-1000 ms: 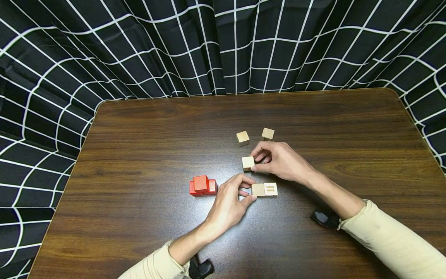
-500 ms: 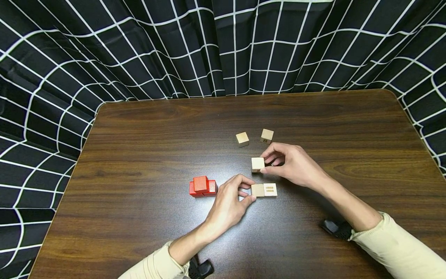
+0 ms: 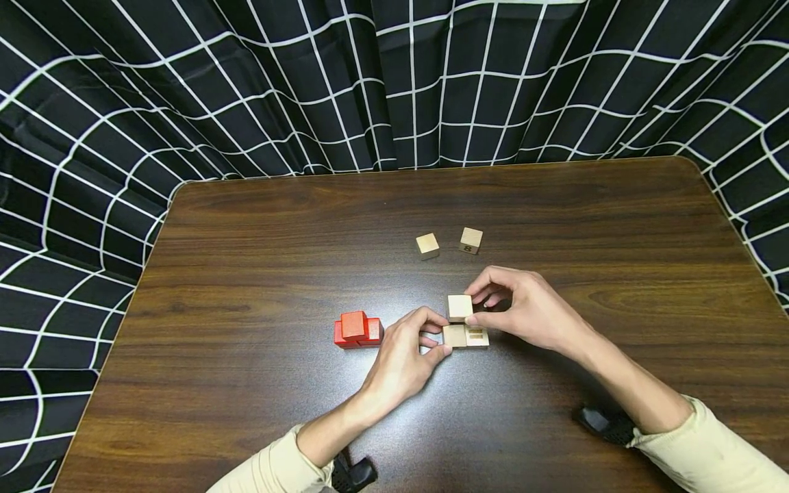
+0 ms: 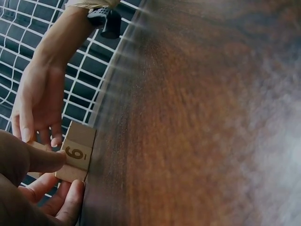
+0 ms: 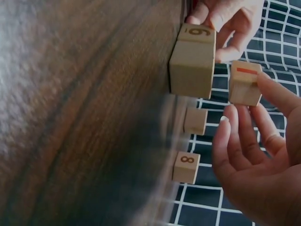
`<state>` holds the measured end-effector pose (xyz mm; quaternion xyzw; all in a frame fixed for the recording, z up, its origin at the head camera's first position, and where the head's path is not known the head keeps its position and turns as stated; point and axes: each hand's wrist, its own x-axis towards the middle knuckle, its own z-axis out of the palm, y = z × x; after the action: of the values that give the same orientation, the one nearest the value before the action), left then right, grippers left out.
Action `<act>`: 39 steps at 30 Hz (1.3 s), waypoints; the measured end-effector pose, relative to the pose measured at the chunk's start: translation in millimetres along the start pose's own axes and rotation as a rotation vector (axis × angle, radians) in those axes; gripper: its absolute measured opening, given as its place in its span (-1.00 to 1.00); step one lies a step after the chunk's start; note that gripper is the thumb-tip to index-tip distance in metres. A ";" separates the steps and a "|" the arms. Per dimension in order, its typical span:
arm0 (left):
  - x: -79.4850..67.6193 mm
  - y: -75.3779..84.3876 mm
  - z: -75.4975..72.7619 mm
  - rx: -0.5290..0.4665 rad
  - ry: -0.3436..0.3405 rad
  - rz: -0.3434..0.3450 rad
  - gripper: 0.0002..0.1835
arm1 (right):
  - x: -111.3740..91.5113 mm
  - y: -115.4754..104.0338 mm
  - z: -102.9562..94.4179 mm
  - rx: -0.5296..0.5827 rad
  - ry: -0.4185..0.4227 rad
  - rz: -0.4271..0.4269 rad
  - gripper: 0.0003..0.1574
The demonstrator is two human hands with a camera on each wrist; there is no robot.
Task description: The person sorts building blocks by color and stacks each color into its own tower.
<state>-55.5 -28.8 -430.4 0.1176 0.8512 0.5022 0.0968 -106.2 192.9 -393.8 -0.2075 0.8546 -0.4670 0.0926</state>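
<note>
My left hand point(image 3: 403, 356) pinches a plain-topped wooden cube point(image 3: 454, 336) between thumb and fingers on the table. Another wooden cube point(image 3: 478, 337), with two bars on top, touches its right side. In the left wrist view, a face of the pair carries a digit, a 6 or 9 point(image 4: 74, 151). My right hand point(image 3: 524, 311) holds a third wooden cube point(image 3: 459, 308) by its right side, raised just above and behind the pair. A red line marks one face of this held cube point(image 5: 245, 84) in the right wrist view.
Red blocks point(image 3: 354, 329) stand stacked left of my left hand, one on top of the others. Farther back lie two loose wooden cubes, one plain-topped point(image 3: 427, 245) and one marked 8 point(image 3: 471, 239). A black grid-patterned curtain point(image 3: 394, 89) hangs behind the brown table point(image 3: 259, 260).
My right hand has carried its cube rightward, then toward the pair, now partly covering the barred cube. The left hand keeps its hold in the same spot.
</note>
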 end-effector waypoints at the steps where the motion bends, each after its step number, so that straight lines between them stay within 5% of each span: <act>1: 0.1 0.0 -0.1 -0.001 -0.001 0.000 -0.66 | -1.1 0.0 0.7 0.001 -0.003 -0.004 -0.65; 39: -0.6 -0.3 -2.1 -0.043 -0.023 -0.010 -0.61 | -17.6 2.3 17.8 -0.054 -0.025 -0.062 -0.62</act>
<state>-55.5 -30.9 -429.6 0.1171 0.8396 0.5185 0.1116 -84.8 188.3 -406.1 -0.2419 0.8589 -0.4437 0.0831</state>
